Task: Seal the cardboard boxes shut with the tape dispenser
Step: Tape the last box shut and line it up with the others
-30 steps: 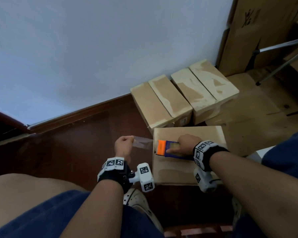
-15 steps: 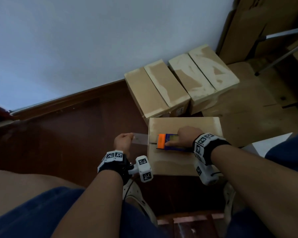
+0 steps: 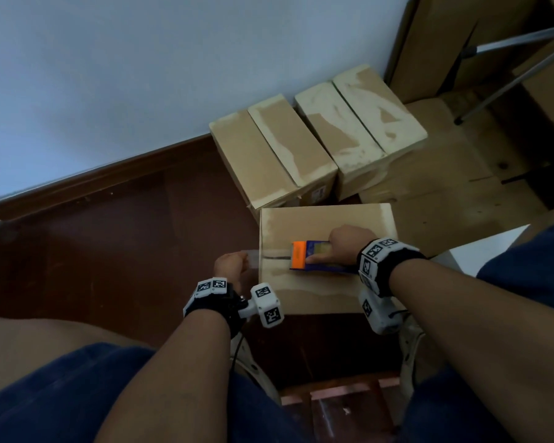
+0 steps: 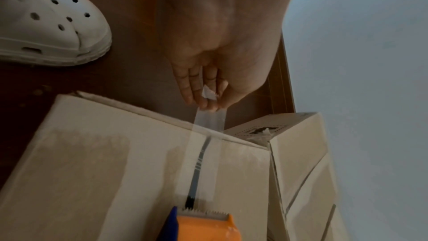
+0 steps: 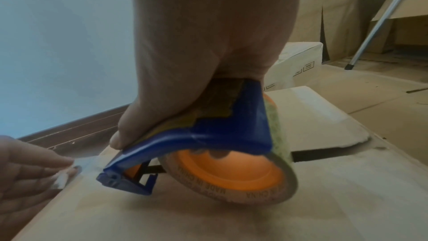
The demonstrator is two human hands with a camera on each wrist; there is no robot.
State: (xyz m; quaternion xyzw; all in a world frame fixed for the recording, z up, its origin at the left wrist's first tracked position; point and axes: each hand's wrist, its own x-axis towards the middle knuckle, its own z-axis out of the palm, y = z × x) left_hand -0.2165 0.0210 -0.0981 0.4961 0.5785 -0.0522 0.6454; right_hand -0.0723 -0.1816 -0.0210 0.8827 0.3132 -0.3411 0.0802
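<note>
Tape dispenser (image 3: 314, 256) lengthwise along seam (image 3: 277, 258)

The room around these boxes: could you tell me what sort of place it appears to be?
Probably a storeroom or packing corner, not a shop floor. Closed cardboard boxes sit in a row against the plain wall, flattened cardboard covers part of the dark wooden floor, and large cartons lean nearby.

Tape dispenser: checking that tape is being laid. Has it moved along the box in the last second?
Yes. The tape dispenser has slid right along the cardboard box top, away from its left edge, which it nearly touched before.
</note>
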